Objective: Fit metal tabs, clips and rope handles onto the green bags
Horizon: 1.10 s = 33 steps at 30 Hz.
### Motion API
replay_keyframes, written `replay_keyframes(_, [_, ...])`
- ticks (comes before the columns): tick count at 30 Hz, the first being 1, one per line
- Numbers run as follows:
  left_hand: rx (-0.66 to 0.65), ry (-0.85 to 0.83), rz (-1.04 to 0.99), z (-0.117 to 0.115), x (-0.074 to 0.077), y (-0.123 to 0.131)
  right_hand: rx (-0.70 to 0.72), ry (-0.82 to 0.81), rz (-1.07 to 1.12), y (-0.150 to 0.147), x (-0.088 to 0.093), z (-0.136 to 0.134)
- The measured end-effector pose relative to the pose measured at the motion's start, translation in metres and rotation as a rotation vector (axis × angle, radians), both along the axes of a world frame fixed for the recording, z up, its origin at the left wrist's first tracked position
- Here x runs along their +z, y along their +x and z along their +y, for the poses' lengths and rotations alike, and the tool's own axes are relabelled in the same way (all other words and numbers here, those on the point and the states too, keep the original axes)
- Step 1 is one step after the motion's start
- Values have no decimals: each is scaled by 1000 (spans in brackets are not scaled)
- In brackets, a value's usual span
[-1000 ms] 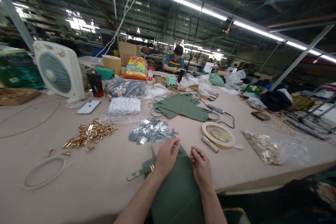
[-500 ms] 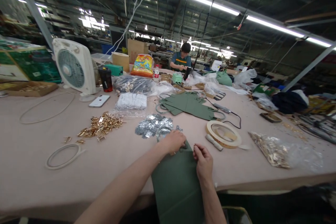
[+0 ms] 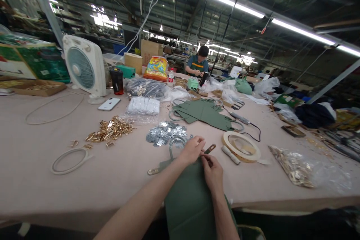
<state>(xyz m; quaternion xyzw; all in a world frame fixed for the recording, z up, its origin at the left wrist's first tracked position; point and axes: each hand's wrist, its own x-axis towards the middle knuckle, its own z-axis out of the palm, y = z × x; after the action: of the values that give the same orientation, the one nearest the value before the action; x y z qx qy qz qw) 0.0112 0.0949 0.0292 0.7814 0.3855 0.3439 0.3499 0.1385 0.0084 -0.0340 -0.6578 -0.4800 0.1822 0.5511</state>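
We've got the green bag panel [image 3: 191, 200] at the table's [image 3: 112, 182] 6 o'clock edge. Our left hand [image 3: 192, 150] and right hand [image 3: 213, 170] are both pinched tight on its strap tab [image 3: 210, 148], with the tape roll [image 3: 241, 146] at their 2 o'clock.
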Motion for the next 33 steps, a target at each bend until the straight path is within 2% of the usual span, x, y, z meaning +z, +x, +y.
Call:
replay_keyframes(4, [91,1,92,-11,-2,-32,81,-118,129,10,-1,3])
replay_keyframes(7, [158,-8,194,-21,-6,-51,119,-143,140,13,-2,3])
replay_keyframes(10, [187,-22,342,-30,-10,-52,121,-138,118,14,-4,4])
replay_keyframes(14, [194,-10,565,-30,-14,-37,129,-115,74,15,-8,4])
replay_keyframes(18, [193,-30,550,-25,-20,-29,145,-110,58,15,-8,4])
replay_keyframes(27, [207,3,418,-27,-37,-34,82,-82,3,8,-14,0])
replay_keyframes(33, [223,23,401,-29,-41,-35,71,-83,-47,8,-19,2])
